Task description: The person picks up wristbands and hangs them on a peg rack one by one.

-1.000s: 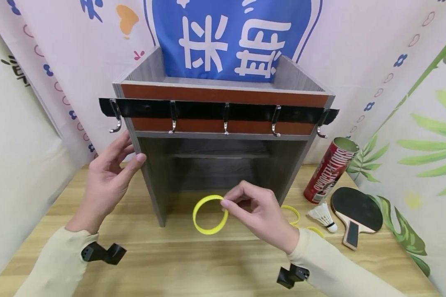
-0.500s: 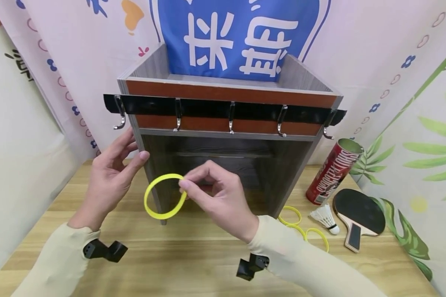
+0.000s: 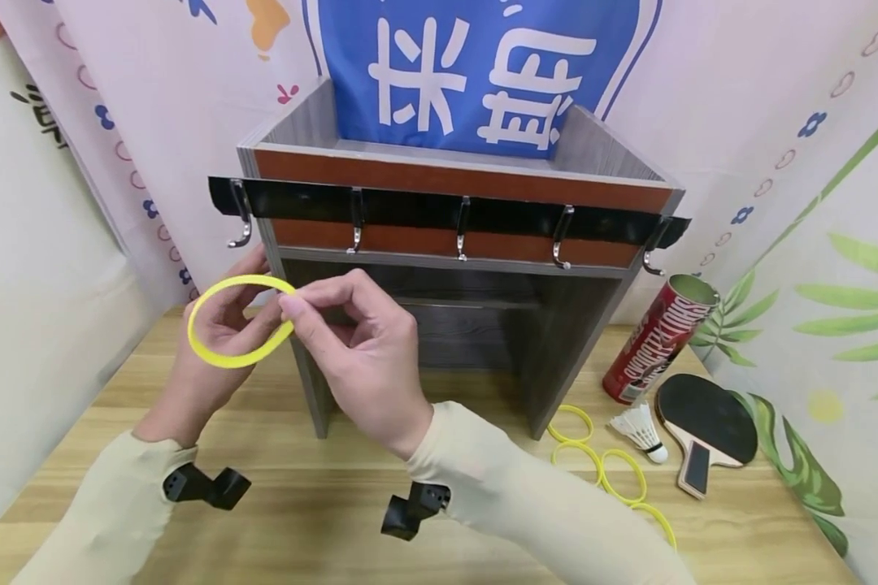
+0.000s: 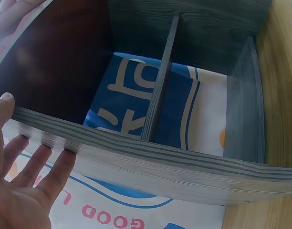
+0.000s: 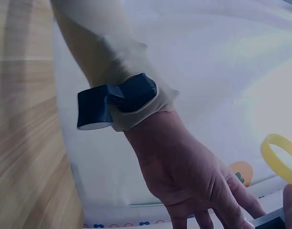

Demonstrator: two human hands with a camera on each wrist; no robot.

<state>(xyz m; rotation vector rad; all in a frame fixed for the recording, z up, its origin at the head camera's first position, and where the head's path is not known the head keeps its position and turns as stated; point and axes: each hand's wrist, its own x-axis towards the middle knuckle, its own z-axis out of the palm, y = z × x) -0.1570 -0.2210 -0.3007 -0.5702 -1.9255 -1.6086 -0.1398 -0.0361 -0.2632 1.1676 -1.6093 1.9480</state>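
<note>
A thin yellow ring (image 3: 227, 361) is pinched at its right edge between the thumb and forefinger of my right hand (image 3: 369, 366). In the head view it hangs in front of my left hand (image 3: 201, 386), below the leftmost silver hook (image 3: 242, 219). My left hand grips the left side panel of a grey wooden rack (image 3: 578, 341). The left wrist view has the fingertips (image 4: 65, 160) against the panel's outer face and the thumb at its front edge. A black strip (image 3: 410, 205) with several hooks runs across the rack's front. Part of the yellow ring (image 5: 277, 164) also enters the right wrist view.
Several yellow rings (image 3: 624, 476) lie on the wooden table (image 3: 322, 520) to the right. Near them are a shuttlecock (image 3: 638, 431), a table tennis bat (image 3: 710, 418) and an upright red canister (image 3: 654, 341). Printed curtains (image 3: 739, 97) stand behind.
My right hand has carried the yellow ring leftward and up, from before the rack's opening to near the leftmost hook. The left hand stays at the side panel.
</note>
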